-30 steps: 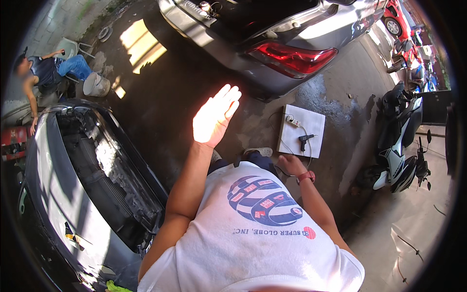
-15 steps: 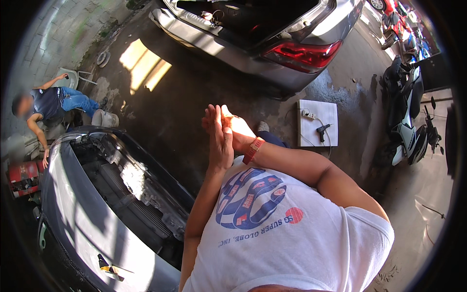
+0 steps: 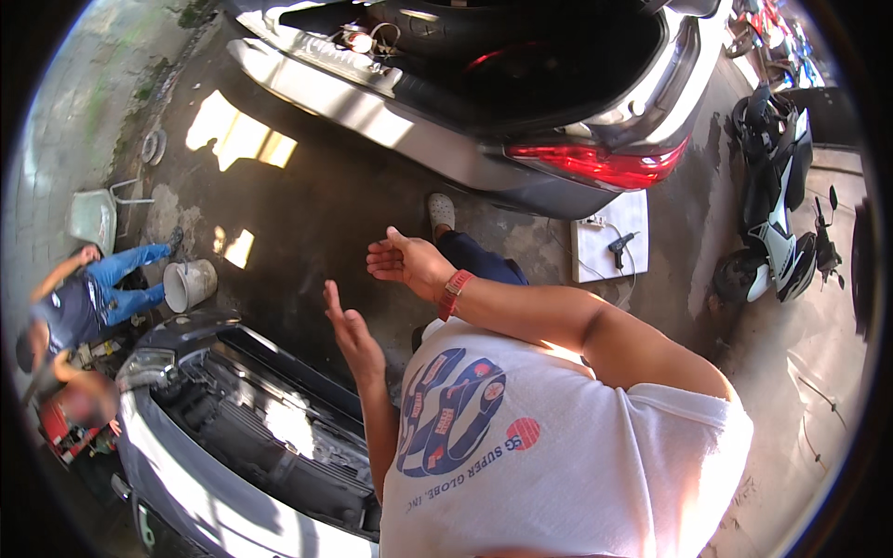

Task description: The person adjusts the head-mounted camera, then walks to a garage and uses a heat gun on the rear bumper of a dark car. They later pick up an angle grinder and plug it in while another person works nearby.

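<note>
My left hand [image 3: 355, 337] is raised with its fingers stretched out, holding nothing. To its right, my right hand [image 3: 409, 265] is also open, fingers extended and palm facing left. A gap separates the two hands. On my right wrist sits a red watch [image 3: 454, 290]. Both hands hang in the air over the dark floor, between a grey car [image 3: 419, 139] with its rear open and a dark car [image 3: 200, 446] whose engine bay shows at the lower left. Nearest to my left hand is that engine bay.
A white board [image 3: 605, 265] with a black corded gun-shaped tool [image 3: 620, 244] lies by the tail light. A motorcycle [image 3: 777, 205] stands at the right. At the left are a white bucket [image 3: 191, 284], a pale chair [image 3: 95, 221], a person in jeans [image 3: 74, 288] and another person beside a red machine [image 3: 54, 435].
My hands were pressed together and have come apart, the left moving left and down. The view has moved closer to the grey car. A second person shows at the left.
</note>
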Demonstrator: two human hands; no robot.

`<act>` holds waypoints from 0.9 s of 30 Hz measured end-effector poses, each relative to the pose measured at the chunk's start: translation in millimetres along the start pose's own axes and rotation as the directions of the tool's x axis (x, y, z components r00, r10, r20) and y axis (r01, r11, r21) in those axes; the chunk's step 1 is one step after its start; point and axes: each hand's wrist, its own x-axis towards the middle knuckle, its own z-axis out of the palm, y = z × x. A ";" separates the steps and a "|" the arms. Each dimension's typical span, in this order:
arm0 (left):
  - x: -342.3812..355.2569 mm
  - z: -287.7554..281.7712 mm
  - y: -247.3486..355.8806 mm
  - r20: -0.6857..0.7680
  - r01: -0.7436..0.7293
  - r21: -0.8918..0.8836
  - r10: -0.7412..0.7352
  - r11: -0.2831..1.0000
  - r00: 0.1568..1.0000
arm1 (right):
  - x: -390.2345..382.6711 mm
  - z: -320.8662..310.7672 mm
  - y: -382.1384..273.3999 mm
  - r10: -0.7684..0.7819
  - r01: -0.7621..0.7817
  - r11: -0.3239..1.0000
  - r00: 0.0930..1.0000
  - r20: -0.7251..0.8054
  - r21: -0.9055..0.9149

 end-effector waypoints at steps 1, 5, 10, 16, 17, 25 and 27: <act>12.4 -3.2 -22.5 0.001 0.104 -0.009 -0.104 0.995 0.995 | 18.3 -1.2 -18.6 -0.001 0.001 1.000 1.000 -0.012 -0.003; 19.3 -18.7 -147.0 0.142 0.441 0.249 -0.483 0.862 0.864 | 92.0 -21.8 -95.7 -0.079 0.079 0.997 0.997 0.002 -0.021; -85.8 -58.9 -263.4 0.118 0.784 0.330 -0.847 0.526 0.518 | 171.6 -84.8 -204.1 -0.293 0.314 0.944 0.938 -0.184 0.097; -85.8 -92.7 -280.7 0.209 0.770 0.452 -0.893 0.450 0.399 | 248.3 -240.7 -300.3 -0.346 0.715 0.684 0.493 -0.798 0.145; -67.6 -100.7 -277.2 0.223 0.753 0.454 -0.879 0.476 0.421 | 258.8 -274.2 -307.5 -0.282 0.710 0.690 0.442 -0.852 0.140; 101.5 -129.6 -120.9 -0.019 0.670 0.281 -0.694 0.687 0.720 | 245.7 -416.1 -349.4 -0.367 0.723 0.677 0.175 -0.914 -0.134; 140.4 -115.9 -70.6 -0.056 0.572 0.293 -0.584 0.766 0.810 | 217.1 -388.9 -374.5 -0.248 0.703 0.710 0.221 -0.943 -0.022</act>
